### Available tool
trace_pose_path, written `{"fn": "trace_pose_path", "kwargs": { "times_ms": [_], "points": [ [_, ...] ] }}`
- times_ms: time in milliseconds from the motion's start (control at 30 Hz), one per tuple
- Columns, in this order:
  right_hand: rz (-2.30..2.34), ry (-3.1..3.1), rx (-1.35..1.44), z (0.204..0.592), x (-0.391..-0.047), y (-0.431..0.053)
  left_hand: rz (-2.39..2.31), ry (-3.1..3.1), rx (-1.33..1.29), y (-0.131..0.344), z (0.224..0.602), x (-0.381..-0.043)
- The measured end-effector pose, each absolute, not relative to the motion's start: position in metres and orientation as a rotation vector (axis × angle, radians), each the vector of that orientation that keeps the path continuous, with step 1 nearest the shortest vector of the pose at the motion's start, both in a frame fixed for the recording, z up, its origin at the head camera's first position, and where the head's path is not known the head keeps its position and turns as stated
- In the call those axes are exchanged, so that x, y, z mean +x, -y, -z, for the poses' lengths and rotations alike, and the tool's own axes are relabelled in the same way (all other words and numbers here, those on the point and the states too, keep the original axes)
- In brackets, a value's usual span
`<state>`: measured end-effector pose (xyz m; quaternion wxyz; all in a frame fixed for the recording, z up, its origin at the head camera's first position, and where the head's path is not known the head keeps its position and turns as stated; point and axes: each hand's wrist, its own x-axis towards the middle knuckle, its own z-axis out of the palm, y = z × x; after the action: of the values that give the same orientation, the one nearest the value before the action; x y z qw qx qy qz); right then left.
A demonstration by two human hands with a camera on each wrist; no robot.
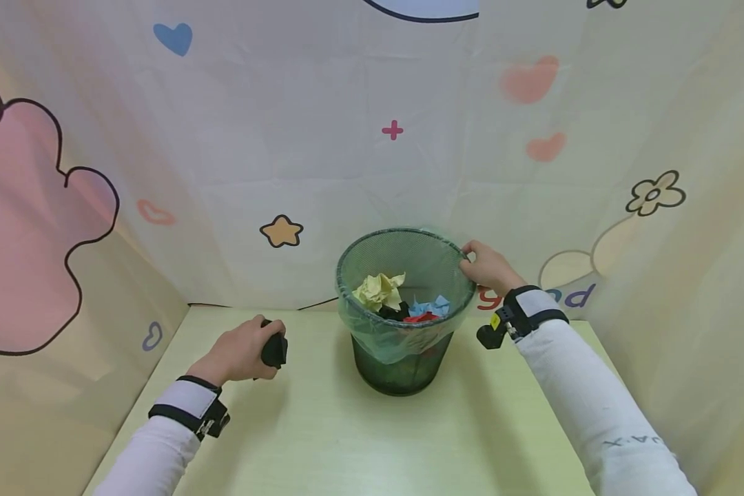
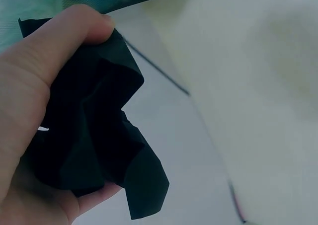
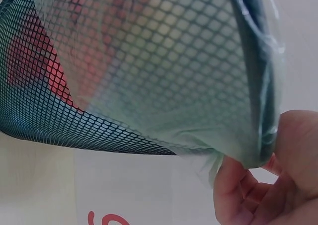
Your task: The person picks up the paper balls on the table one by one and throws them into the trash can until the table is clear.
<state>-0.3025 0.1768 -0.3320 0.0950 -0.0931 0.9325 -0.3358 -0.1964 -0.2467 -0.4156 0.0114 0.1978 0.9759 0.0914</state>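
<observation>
A dark mesh wastebasket [image 1: 399,375] stands on the table, lined with a pale green plastic bag [image 1: 384,344] folded over its rim. Inside lie crumpled papers: yellow [image 1: 380,291], blue [image 1: 430,307], red [image 1: 421,317] and black [image 1: 394,312]. My right hand [image 1: 490,267] grips the rim and bag at the right side; in the right wrist view its thumb and curled fingers [image 3: 231,190] pinch the edge. Left of the basket, my left hand [image 1: 242,350] holds a crumpled black paper [image 2: 99,111] above the table, thumb on one side and fingers partly hidden behind it.
The light yellow table [image 1: 322,441] reaches back to a printed curtain [image 1: 322,138] with hearts, stars and flowers. More curtain closes in the left and right sides. Each wrist carries a strapped black camera [image 1: 213,417].
</observation>
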Motion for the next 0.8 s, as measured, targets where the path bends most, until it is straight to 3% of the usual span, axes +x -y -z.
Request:
{"fn": "trace_pose_path", "kwargs": {
  "times_ms": [800],
  "points": [
    [0.989,-2.772,-0.265,0.333,-0.303,-0.176,-0.231,-3.117,0.840,0.215,0.299,-0.237]
  ]
}}
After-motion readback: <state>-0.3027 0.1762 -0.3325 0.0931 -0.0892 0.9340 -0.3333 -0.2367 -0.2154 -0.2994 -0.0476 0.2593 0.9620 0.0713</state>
